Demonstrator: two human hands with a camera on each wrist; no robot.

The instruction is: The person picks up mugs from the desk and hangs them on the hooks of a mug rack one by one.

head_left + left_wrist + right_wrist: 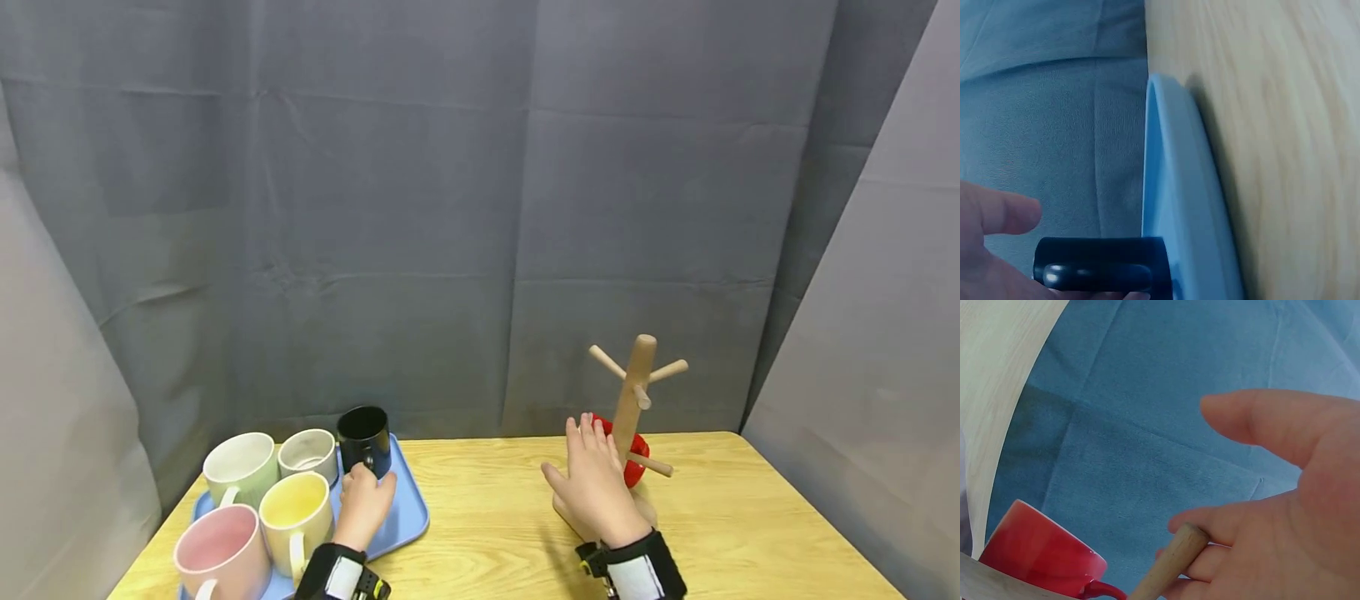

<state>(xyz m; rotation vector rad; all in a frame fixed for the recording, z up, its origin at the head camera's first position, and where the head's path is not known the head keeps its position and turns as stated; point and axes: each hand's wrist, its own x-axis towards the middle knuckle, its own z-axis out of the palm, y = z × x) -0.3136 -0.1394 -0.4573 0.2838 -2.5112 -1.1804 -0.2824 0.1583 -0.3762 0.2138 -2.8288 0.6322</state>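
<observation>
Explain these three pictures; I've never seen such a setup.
There is no robot here, only a person's two bare hands. The wide picture is from a camera on the head; the close-ups are from cameras on the wrists. On the wooden table sits a blue tray with a pale green mug, a white cup, a yellow mug and a pink mug. The left hand is at the black mug, by its handle, thumb apart; whether it grips is unclear. The right hand seems to hold nothing: its fingers are extended beside a wooden rack, and a red mug shows behind it.
</observation>
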